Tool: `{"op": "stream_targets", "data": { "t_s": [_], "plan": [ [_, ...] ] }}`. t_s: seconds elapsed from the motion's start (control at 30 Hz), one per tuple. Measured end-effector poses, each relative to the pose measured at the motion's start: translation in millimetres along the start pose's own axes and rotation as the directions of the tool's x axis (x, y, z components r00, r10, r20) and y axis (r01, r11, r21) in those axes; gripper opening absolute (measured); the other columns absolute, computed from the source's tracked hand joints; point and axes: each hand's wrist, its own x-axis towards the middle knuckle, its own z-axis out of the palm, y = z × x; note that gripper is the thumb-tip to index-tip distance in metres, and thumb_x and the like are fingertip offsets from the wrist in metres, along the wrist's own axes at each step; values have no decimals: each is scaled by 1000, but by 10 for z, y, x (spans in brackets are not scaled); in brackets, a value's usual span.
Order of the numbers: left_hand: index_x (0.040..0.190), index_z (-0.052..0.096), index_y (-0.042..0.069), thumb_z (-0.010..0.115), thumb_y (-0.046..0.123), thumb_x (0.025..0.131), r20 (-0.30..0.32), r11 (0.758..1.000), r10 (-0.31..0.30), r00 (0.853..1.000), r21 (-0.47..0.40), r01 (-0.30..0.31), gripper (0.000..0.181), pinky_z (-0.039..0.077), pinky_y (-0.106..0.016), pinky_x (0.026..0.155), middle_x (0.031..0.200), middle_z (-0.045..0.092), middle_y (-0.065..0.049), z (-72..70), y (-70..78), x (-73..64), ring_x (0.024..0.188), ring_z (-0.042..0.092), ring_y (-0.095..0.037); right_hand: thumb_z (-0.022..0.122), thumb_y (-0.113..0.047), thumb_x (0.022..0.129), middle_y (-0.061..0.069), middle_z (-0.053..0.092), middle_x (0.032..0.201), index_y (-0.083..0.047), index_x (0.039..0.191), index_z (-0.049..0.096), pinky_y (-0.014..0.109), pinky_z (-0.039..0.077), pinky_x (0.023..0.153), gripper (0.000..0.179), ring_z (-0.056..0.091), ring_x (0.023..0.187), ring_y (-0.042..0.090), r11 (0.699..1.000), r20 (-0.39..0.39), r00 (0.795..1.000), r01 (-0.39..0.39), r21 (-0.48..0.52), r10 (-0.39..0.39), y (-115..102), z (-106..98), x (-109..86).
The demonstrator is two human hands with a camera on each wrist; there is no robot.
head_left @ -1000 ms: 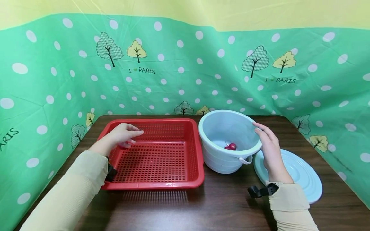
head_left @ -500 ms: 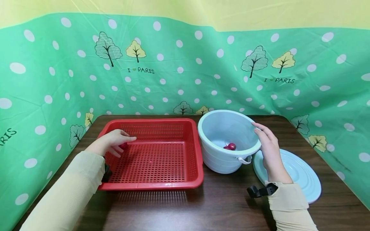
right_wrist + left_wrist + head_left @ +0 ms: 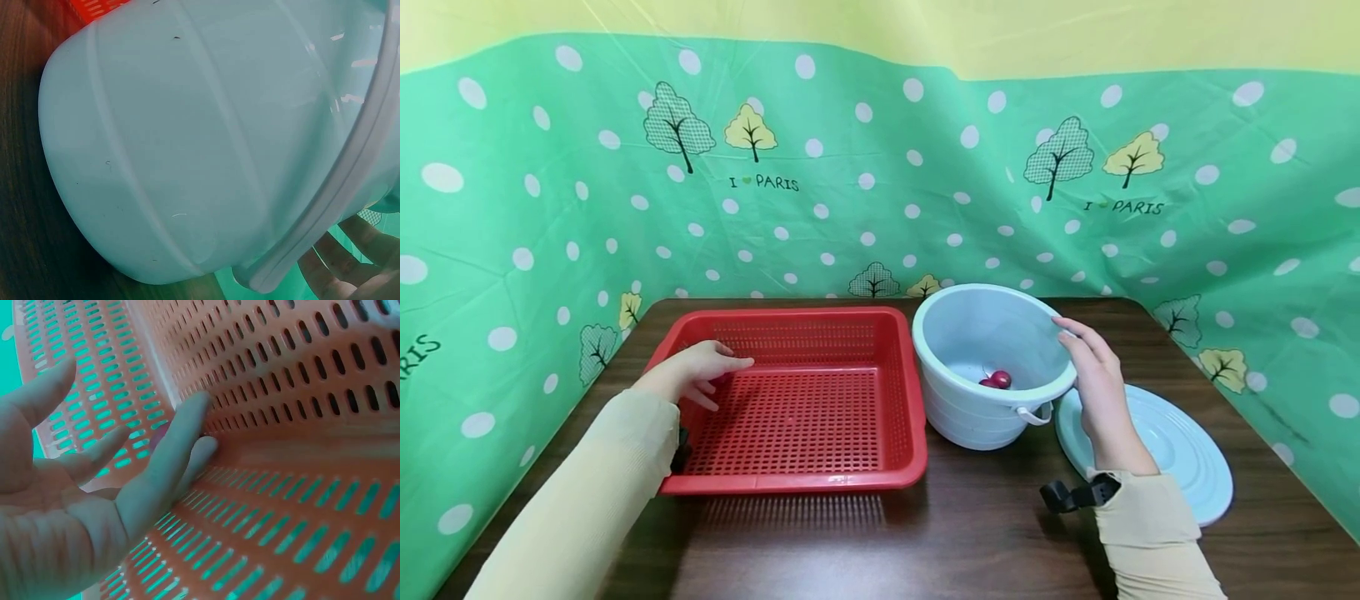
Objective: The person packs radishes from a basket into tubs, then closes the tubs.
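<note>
My left hand (image 3: 696,372) reaches into the left end of a red plastic basket (image 3: 917,450), thumb apart and fingers spread. Beside its fingers lies a small dark-red round thing (image 3: 160,434), mostly hidden behind them; it looks like a radish, and whether they touch it I cannot tell. My right hand (image 3: 1099,387) rests its fingertips on the right rim of a light blue bucket (image 3: 973,425). At the bottom of this bucket are red radishes (image 3: 1000,380), one with a thin root showing. In the right wrist view, the fingers (image 3: 350,265) appear beyond the bucket's handle (image 3: 331,187).
A light blue lid (image 3: 1187,458) lies on the dark wooden table (image 3: 970,533), right of the bucket and partly under the right arm. Basket and bucket stand side by side. Behind the table hangs a green dotted cloth (image 3: 820,242).
My left hand has moved down and slightly left, deeper into the basket, its fingers lowering toward the dark-red thing. The right hand stays on the bucket's rim.
</note>
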Motion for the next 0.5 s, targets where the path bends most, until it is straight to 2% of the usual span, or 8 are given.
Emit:
{"op": "stream_targets", "data": {
  "t_s": [0.27,0.5],
  "plan": [
    [146,23,-11,51,29,104,12,999,22,1000,-47,-21,64,59,-47,85,146,32,-34,12,-21,94,126,44,-54,40,-44,104,7,35,157,-27,147,48,61,27,115,46,38,129,20,1000,2,1000,-3,0,3,12,0,-2],
    [134,38,-12,49,16,104,10,998,45,999,-50,-44,43,58,-48,85,135,45,-33,31,-14,129,122,52,-50,40,-44,104,6,35,157,-27,147,48,58,30,114,46,39,130,20,1000,-4,1000,-4,-6,4,6,-2,7]
  ]
}}
